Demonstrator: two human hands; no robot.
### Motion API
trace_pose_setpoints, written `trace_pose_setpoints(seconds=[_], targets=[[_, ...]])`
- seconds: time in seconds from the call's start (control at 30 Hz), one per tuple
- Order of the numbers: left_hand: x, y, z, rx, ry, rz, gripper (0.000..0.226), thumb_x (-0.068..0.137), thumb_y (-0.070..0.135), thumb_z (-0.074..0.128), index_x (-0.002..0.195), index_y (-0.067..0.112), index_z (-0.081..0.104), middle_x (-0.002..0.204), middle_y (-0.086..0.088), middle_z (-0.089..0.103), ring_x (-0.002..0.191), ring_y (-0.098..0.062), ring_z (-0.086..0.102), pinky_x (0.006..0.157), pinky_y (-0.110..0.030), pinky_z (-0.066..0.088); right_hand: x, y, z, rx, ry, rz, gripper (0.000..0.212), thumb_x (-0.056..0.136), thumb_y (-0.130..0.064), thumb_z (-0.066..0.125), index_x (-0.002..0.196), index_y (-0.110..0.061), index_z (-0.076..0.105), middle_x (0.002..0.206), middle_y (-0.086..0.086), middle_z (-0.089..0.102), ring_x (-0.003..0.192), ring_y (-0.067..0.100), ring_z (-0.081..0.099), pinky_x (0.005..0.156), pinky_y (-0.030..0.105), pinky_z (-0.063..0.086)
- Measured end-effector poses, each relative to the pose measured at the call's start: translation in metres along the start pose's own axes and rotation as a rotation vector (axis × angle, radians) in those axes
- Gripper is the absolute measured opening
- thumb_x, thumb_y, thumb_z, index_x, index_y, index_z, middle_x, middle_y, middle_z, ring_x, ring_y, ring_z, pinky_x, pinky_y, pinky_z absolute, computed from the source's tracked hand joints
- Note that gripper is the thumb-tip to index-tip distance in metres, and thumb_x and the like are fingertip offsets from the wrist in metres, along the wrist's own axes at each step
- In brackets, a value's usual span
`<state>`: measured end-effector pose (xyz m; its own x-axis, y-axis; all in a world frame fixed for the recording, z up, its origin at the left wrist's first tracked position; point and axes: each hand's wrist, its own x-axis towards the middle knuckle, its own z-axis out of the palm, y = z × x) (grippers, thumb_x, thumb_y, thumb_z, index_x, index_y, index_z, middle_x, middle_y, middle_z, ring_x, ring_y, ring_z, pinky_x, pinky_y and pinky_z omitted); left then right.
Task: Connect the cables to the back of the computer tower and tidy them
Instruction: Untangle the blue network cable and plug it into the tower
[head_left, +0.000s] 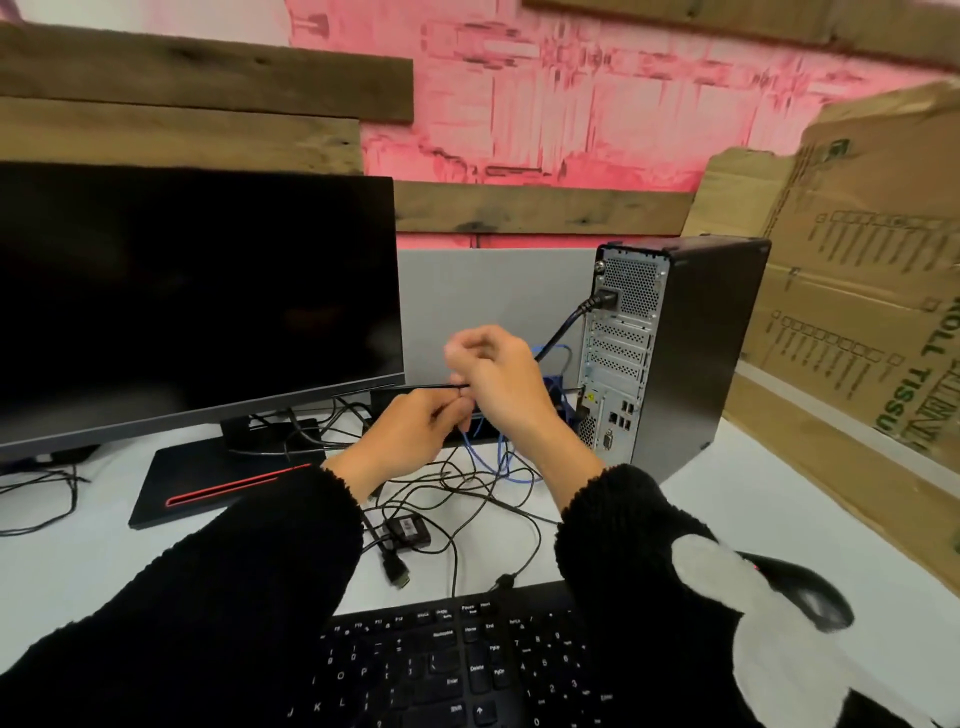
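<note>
Fingers of the left hand (415, 423) pinch a thin black cable (415, 387) running left toward the monitor (197, 306). Just right, the right hand (498, 379) is curled around the same cable bundle, blurred. Loose black cables (467, 493) and a blue cable (501, 462) lie below on the white desk (753, 499). The computer tower (675, 348) stands right, rear panel facing left, power cord (576, 317) plugged in. A keyboard (457, 665) lies nearest.

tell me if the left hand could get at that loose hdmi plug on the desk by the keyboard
Probably yes. The HDMI plug lies uncovered on the desk just beyond the keyboard, near the left forearm. But the left hand is pinching a thin black cable, so it must release first.
</note>
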<state>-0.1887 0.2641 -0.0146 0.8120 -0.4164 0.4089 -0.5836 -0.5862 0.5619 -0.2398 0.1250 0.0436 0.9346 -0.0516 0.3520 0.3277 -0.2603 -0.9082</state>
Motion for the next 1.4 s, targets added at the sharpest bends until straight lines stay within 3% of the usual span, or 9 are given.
trace_pose_setpoints(seconds=[0.07, 0.27, 0.4, 0.53, 0.7, 0.93, 1.07, 1.23, 1.4], targets=[[0.000, 0.006, 0.002, -0.073, 0.001, 0.005, 0.039, 0.107, 0.036, 0.045, 0.075, 0.022, 0.061, 0.052, 0.009, 0.048, 0.047, -0.010, 0.041, 0.054, -0.033, 0.036, 0.007, -0.002, -0.008, -0.318, 0.080, -0.081, 0.006, 0.096, -0.015, 0.061, 0.101, -0.015, 0.065, 0.088, -0.002, 0.067, 0.071, 0.006, 0.063, 0.055, 0.008, 0.046], [0.007, 0.025, 0.000, -0.635, 0.064, -0.200, 0.013, 0.105, 0.019, 0.057, 0.111, 0.009, 0.063, 0.054, 0.007, 0.044, 0.049, -0.011, 0.043, 0.053, -0.025, 0.041, 0.002, 0.017, -0.046, -0.704, -0.179, -0.153, 0.020, 0.095, -0.012, 0.062, 0.105, -0.019, 0.078, 0.094, 0.000, 0.076, 0.089, 0.013, 0.067, 0.080, 0.025, 0.048], [0.010, 0.035, 0.008, -0.867, 0.074, -0.185, 0.011, 0.099, 0.013, 0.067, 0.105, 0.003, 0.068, 0.070, -0.009, 0.069, 0.075, -0.025, 0.072, 0.089, -0.038, 0.059, -0.004, 0.039, -0.048, -0.760, -0.040, -0.228, 0.020, 0.094, -0.012, 0.061, 0.084, -0.018, 0.078, 0.076, 0.007, 0.064, 0.074, 0.024, 0.059, 0.072, 0.042, 0.055], [0.007, 0.043, 0.015, -1.050, 0.077, -0.196, 0.015, 0.096, 0.012, 0.067, 0.107, 0.003, 0.073, 0.077, -0.007, 0.073, 0.075, -0.017, 0.070, 0.090, -0.035, 0.054, -0.015, 0.052, -0.043, -0.509, 0.157, -0.250, 0.014, 0.092, -0.014, 0.072, 0.093, -0.022, 0.084, 0.082, 0.002, 0.076, 0.079, 0.019, 0.069, 0.074, 0.031, 0.055], [0.013, 0.043, 0.017, -0.866, 0.127, -0.193, 0.027, 0.097, 0.040, 0.064, 0.097, 0.020, 0.081, 0.089, 0.000, 0.074, 0.082, -0.020, 0.060, 0.085, -0.042, 0.045, -0.024, 0.057, -0.038, -0.113, 0.080, -0.045, 0.015, 0.084, -0.004, 0.080, 0.089, -0.017, 0.083, 0.082, 0.003, 0.081, 0.078, 0.021, 0.079, 0.084, 0.043, 0.064], [0.022, 0.056, 0.030, -0.660, 0.132, -0.120, 0.034, 0.110, 0.031, 0.044, 0.099, 0.016, 0.073, 0.060, 0.006, 0.053, 0.060, -0.012, 0.057, 0.076, -0.044, 0.055, -0.033, 0.043, -0.062, -0.246, 0.170, -0.142, 0.016, 0.087, -0.023, 0.078, 0.072, -0.022, 0.083, 0.073, -0.010, 0.078, 0.072, -0.001, 0.072, 0.067, 0.017, 0.053], [0.024, 0.055, 0.046, -0.329, 0.102, -0.115, 0.033, 0.110, 0.031, 0.041, 0.107, 0.022, 0.073, 0.067, 0.013, 0.052, 0.059, -0.007, 0.047, 0.061, -0.029, 0.038, -0.014, 0.028, -0.098, -0.535, 0.457, -0.360, 0.021, 0.089, -0.025, 0.067, 0.073, -0.018, 0.077, 0.065, -0.009, 0.069, 0.059, 0.007, 0.064, 0.064, 0.031, 0.057], [0.022, 0.063, 0.068, -0.078, -0.003, -0.118, 0.025, 0.108, 0.035, 0.047, 0.090, 0.020, 0.055, 0.065, 0.005, 0.054, 0.055, -0.012, 0.046, 0.050, -0.030, 0.030, 0.010, -0.013, -0.136, -0.745, 0.670, -0.610, 0.014, 0.088, -0.023, 0.063, 0.088, -0.010, 0.068, 0.095, 0.005, 0.062, 0.091, 0.020, 0.056, 0.074, 0.025, 0.037], [0.023, 0.078, 0.083, -0.082, 0.047, -0.083, 0.030, 0.109, 0.033, 0.043, 0.096, 0.017, 0.065, 0.071, 0.002, 0.059, 0.058, -0.013, 0.050, 0.051, -0.027, 0.032, 0.029, -0.033, -0.163, -0.908, 0.502, -0.468, 0.039, 0.091, -0.033, 0.056, 0.127, -0.018, 0.058, 0.133, 0.002, 0.059, 0.131, 0.022, 0.049, 0.109, 0.043, 0.039]])
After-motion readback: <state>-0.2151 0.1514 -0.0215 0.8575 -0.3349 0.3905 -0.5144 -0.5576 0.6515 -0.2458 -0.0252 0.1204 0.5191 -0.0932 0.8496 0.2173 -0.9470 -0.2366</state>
